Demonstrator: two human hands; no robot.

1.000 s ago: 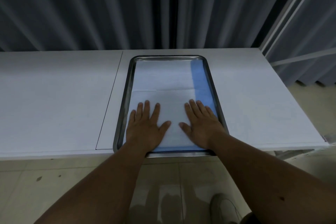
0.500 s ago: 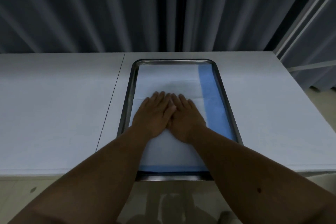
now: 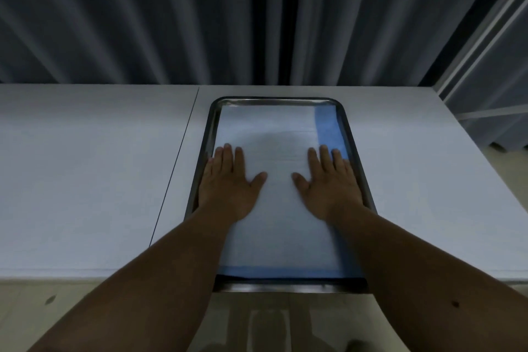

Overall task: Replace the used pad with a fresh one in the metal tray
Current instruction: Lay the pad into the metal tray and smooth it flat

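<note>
A metal tray (image 3: pixel 274 100) lies lengthwise on the white table, its near end over the table's front edge. Inside it a white pad (image 3: pixel 278 208) with a blue border along the right and near sides lies flat. My left hand (image 3: pixel 228 183) presses flat on the pad's left side, fingers straight, by the tray's left rim. My right hand (image 3: pixel 328 183) presses flat on the pad's right side, its outer fingers on the blue strip. Both forearms cover the pad's near corners.
The white table (image 3: pixel 85 174) stretches left and right of the tray, with a seam (image 3: pixel 177 163) just left of it. Dark pleated curtains (image 3: pixel 200 23) hang behind. A white frame (image 3: pixel 485 37) and the table's end are at the right. Tiled floor lies below.
Both hands, together at the pad's middle half a second ago, have slid apart to its left and right sides. The view has moved closer to the tray.
</note>
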